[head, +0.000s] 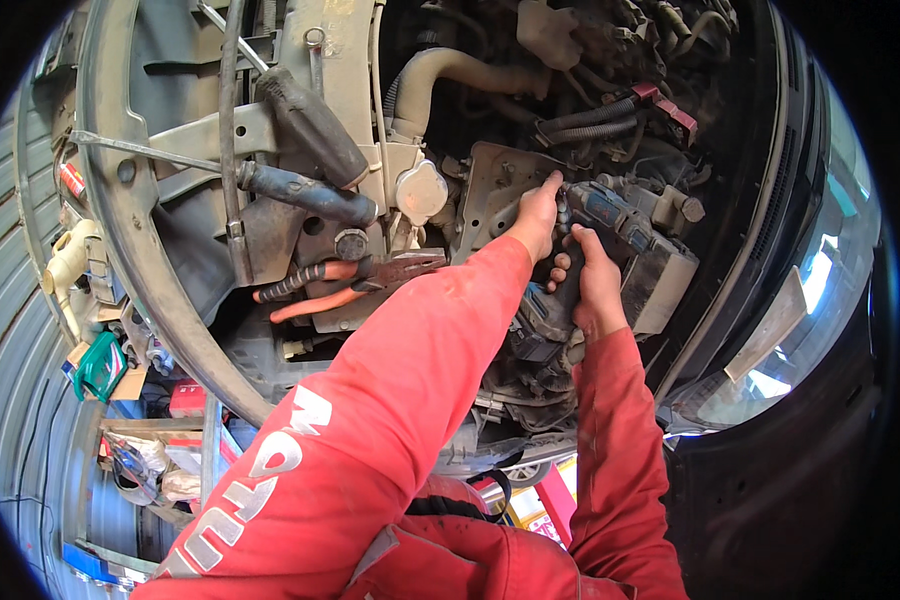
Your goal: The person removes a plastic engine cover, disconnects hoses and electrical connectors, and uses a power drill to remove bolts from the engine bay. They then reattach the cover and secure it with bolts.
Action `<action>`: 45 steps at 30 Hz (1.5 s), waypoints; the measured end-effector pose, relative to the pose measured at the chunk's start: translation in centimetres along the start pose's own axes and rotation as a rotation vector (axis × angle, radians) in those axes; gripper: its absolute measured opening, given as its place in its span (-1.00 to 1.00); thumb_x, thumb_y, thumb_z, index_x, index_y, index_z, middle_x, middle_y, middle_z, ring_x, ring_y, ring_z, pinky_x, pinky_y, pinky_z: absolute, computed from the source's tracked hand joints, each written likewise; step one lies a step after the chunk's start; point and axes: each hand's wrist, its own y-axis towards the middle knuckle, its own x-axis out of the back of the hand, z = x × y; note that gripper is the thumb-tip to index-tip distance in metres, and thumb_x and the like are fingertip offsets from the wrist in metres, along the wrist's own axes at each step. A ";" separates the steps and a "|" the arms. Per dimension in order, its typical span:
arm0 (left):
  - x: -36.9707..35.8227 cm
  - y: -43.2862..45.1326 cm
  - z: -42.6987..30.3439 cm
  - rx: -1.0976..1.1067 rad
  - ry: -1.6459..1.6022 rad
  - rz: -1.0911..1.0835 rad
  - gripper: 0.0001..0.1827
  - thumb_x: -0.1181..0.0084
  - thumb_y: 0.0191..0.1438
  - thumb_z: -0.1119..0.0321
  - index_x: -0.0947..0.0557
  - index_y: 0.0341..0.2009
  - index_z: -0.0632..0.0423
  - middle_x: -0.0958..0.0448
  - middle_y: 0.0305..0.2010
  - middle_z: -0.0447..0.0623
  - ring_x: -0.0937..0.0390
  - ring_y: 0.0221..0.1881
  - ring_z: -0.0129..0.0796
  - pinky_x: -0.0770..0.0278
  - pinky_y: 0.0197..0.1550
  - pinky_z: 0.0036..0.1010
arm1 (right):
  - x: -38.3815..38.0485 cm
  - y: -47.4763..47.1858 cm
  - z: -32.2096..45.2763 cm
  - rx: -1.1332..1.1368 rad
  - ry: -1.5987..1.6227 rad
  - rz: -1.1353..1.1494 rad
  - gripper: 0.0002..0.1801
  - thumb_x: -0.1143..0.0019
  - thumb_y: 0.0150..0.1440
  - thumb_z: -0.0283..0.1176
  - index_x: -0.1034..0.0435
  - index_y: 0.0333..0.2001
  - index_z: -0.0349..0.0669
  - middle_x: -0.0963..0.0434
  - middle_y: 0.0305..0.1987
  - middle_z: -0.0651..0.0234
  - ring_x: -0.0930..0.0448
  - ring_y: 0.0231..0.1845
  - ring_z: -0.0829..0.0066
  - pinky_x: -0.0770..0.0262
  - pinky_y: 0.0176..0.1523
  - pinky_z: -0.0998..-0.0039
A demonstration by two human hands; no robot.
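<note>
My right hand [597, 279] grips the dark handle of a blue-and-black cordless power tool [607, 206]. Its battery pack [534, 319] juts out below that hand, toward my body. At the tool's front end is my left hand [538, 216], one finger pointing up; its other fingers are mostly hidden, so whether it holds the nose is unclear. Both hands are deep in a dusty car engine bay, beside a metal bracket plate [487, 180] with holes. A dark box-shaped housing [656, 289] sits right of the tool.
On the front panel lie orange-handled pliers [322, 300], a black-handled screwdriver [311, 124], a blue-handled screwdriver [307, 193] and a ring-ended wrench [315, 60]. Nearby are a radiator cap [421, 191], a thick hose [457, 71] and a red terminal cover [666, 112]. The windshield [810, 322] is at right.
</note>
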 end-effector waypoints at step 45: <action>8.1 -12.4 11.5 0.036 0.840 -0.375 -0.50 0.15 0.44 0.12 -0.75 -0.01 0.24 -0.64 0.15 0.38 -0.61 0.20 0.23 -0.58 0.22 -0.03 | 2.5 -1.7 -1.8 1.342 -2.776 0.810 -0.80 -0.10 0.17 -0.29 -0.63 -0.29 -0.07 -0.70 -0.28 0.34 -0.67 -0.06 0.31 -0.45 0.17 0.30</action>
